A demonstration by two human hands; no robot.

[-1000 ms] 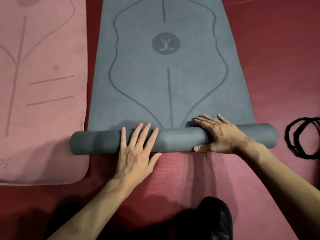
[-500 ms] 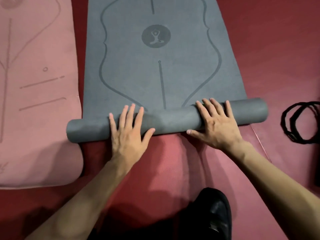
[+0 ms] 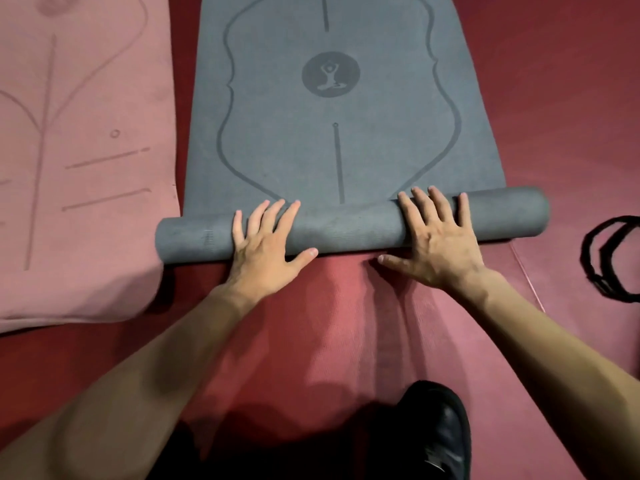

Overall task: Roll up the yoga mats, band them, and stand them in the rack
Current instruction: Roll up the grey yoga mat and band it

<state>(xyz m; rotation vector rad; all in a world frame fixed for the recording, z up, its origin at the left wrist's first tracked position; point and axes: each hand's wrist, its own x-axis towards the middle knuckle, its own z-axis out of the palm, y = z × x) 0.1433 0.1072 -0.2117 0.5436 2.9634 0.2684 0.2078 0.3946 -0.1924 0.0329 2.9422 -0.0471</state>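
I have the grey mat (image 3: 329, 98) partly rolled. The roll (image 3: 346, 226) lies crosswise on the red floor (image 3: 561, 98), and the flat length of the mat runs away from me beyond the roll. My left hand (image 3: 266, 247) presses on the roll left of its middle, and my right hand (image 3: 440, 244) right of its middle. On both sides the grip is apart, with fingers straight and spread over the top of the roll, thumbs on its near side, nothing clamped.

The roll sits a little skewed, with its right end farther from me than its left. I judge the step needs squaring. I would lead with the left palm until the roll lies straight across the printed centre line, then push with even weight from both palms. Drawing the roll back slightly between pushes should keep the layers tight and stop the ends telescoping.

The pink mat (image 3: 86, 168) lies flat to the left of the roll, and the roll's left end reaches its edge. The black bands (image 3: 609, 261) lie to the right of the roll, apart from it, ready for banding.
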